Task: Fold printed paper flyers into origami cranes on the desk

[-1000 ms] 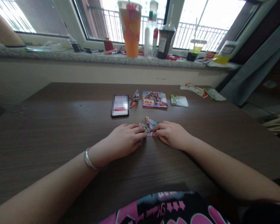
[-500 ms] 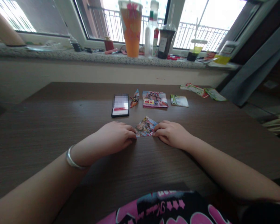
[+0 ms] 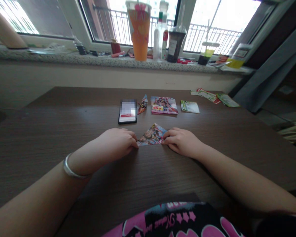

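A printed paper folded into a triangle (image 3: 151, 135) lies on the dark wood table, its point facing the window and its long edge facing me. My left hand (image 3: 118, 141), with a silver bangle at the wrist, has its fingers closed at the paper's left corner. At the right corner, the fingers of my right hand (image 3: 181, 141) are bent together on the paper and cover that end. Behind the triangle are a small folded paper piece (image 3: 143, 104) and a stack of colourful printed sheets (image 3: 164, 105).
A phone (image 3: 127, 112) lies behind my left hand. Further right are a small pile of green and white papers (image 3: 189, 106) and some paper strips (image 3: 208, 95). Cups and bottles, including a tall orange drink (image 3: 140, 33), line the stone windowsill (image 3: 96, 61) beyond the table.
My left hand has slid a little to the left along the long edge, so more of the paper's left corner shows. My right hand has stayed in place.
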`<action>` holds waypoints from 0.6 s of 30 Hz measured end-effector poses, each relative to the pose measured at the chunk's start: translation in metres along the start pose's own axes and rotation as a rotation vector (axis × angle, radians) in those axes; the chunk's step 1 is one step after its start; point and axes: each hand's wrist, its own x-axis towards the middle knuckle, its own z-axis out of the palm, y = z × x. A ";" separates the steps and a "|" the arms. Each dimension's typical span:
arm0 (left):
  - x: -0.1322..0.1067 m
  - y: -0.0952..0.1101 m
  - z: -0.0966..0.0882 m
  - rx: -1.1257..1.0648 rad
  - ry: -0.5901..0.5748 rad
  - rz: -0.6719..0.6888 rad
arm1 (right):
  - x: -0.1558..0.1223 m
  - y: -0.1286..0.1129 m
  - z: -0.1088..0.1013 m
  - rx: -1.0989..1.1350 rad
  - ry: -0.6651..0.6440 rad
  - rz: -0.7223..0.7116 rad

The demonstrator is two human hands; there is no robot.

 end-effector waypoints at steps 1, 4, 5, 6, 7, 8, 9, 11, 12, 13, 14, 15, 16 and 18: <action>0.000 0.000 0.000 -0.009 0.000 -0.005 | 0.000 0.000 0.000 0.002 0.000 0.002; -0.002 0.000 0.001 -0.021 -0.001 -0.026 | -0.001 0.001 0.001 0.002 -0.003 0.004; -0.002 0.000 0.001 -0.016 -0.004 -0.039 | -0.001 0.001 0.001 0.001 -0.002 0.002; -0.003 0.000 0.001 -0.007 -0.010 -0.054 | -0.001 0.001 0.001 0.000 -0.001 0.000; -0.003 0.000 0.001 0.001 -0.018 -0.070 | -0.001 0.001 0.001 -0.001 -0.001 -0.002; -0.003 0.001 0.001 0.003 -0.024 -0.079 | -0.001 0.002 0.001 -0.002 0.000 -0.003; -0.004 0.001 0.001 -0.003 -0.029 -0.080 | -0.001 0.002 0.001 -0.002 0.001 -0.003; -0.004 0.000 0.001 -0.030 -0.033 -0.074 | -0.001 0.002 0.002 -0.004 0.001 -0.004; -0.004 0.000 0.000 -0.041 -0.037 -0.071 | -0.001 0.002 0.002 -0.006 0.003 -0.003; -0.004 0.000 0.000 -0.046 -0.041 -0.068 | -0.001 0.002 0.003 -0.007 0.005 -0.003; -0.004 0.001 -0.001 -0.044 -0.047 -0.068 | -0.001 0.002 0.003 -0.008 0.007 -0.004; -0.004 0.001 -0.003 -0.035 -0.056 -0.073 | -0.001 0.002 0.003 -0.007 0.010 -0.004; -0.004 0.002 -0.004 -0.024 -0.067 -0.080 | -0.001 0.002 0.003 -0.005 0.012 -0.002; -0.005 0.003 -0.007 0.000 -0.081 -0.100 | -0.002 0.002 0.003 0.004 0.009 -0.001</action>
